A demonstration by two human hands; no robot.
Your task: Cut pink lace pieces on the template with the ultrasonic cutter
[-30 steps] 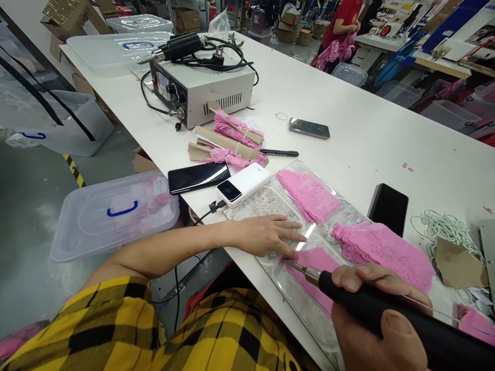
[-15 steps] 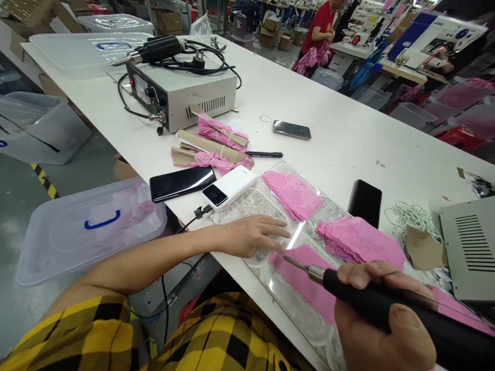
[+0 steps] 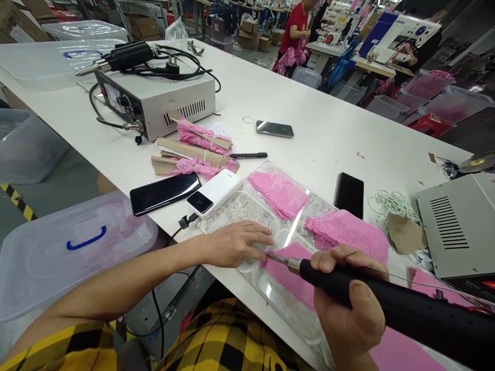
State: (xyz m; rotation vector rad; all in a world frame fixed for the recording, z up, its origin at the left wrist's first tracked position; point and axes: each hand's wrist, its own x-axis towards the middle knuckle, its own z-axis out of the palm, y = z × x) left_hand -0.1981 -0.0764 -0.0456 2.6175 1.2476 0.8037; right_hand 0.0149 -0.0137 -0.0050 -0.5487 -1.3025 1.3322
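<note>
My right hand (image 3: 350, 309) grips a thick black handpiece (image 3: 410, 309) with a slim pointed metal tip, wrapped around its front end. The tip meets the left edge of a flat pink fabric piece (image 3: 290, 275) on a clear patterned plate (image 3: 247, 208). Beside that tip, my left hand (image 3: 240, 245) lies palm down with fingers stretched, the index fingertip at the fabric's edge. Two stacks of pink lace pieces lie on the plate: one stack (image 3: 280, 193) at the back, another stack (image 3: 350, 232) to the right. More pink fabric (image 3: 402, 353) shows below the handpiece.
A white power bank (image 3: 222, 188) and a black phone (image 3: 166, 193) lie left of the plate, near tied pink bundles (image 3: 204, 134). A grey box (image 3: 181, 98) carries a second handpiece (image 3: 131, 55). Another grey box (image 3: 460, 226) stands right. A person in red (image 3: 296, 26) is far back.
The tool tip in my right hand has moved left and come down to the fabric's edge by my left fingertips. The camera view has also shifted, so the table things appear further left.
</note>
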